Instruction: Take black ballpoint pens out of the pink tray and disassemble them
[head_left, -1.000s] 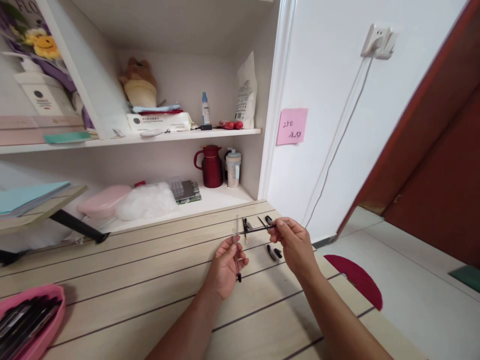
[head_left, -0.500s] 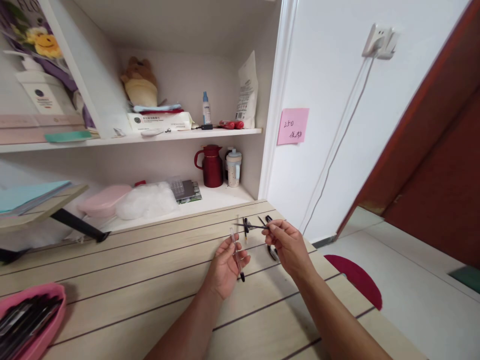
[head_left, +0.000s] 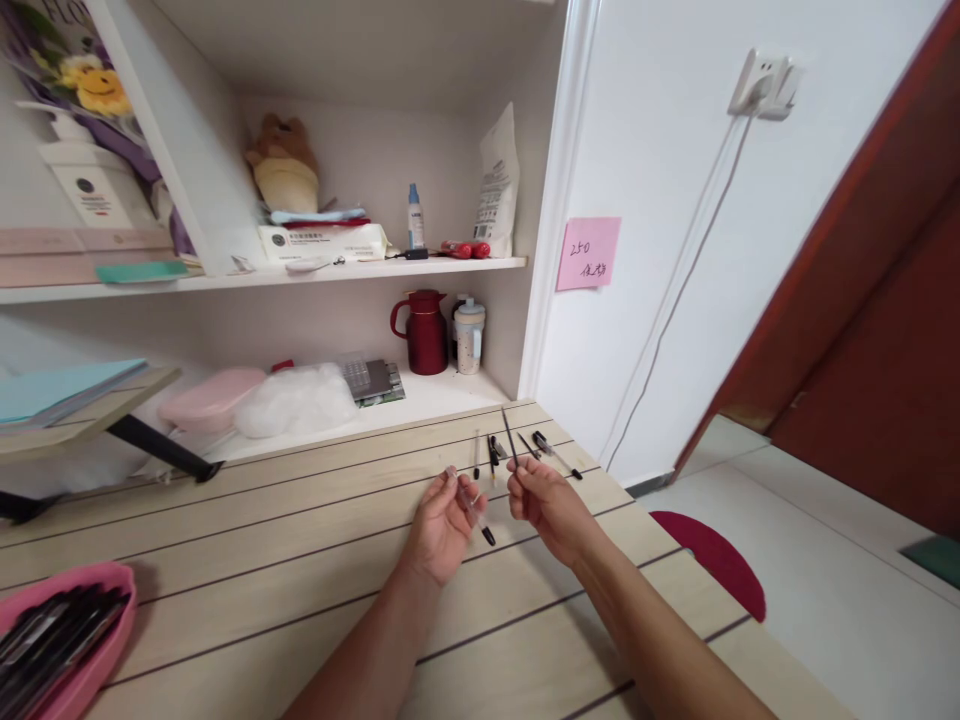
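My left hand [head_left: 442, 530] is closed on a clear pen barrel [head_left: 471, 504] with a black end pointing down to the right. Just right of it, my right hand [head_left: 547, 500] pinches a thin dark pen refill [head_left: 509, 435], its free end up and slightly left. The two held parts are apart. Beyond my hands, on the striped wooden table [head_left: 300, 560], lie another clear barrel [head_left: 477, 455], some black pen parts [head_left: 493, 450], a short dark piece [head_left: 529, 446] and a pen [head_left: 559, 455] with a black end.
A pink container [head_left: 124, 620] full of black pens stands at the front left. Behind the table, a shelf holds a red jug [head_left: 426, 335], a pale cup [head_left: 469, 340] and a pink box [head_left: 214, 398]. A black stand leg [head_left: 165, 448] rests on the table's left.
My right hand has turned the refill from nearly level to pointing upward and shifted left. My left hand has tilted the barrel further over, and the pen at the right is more exposed.
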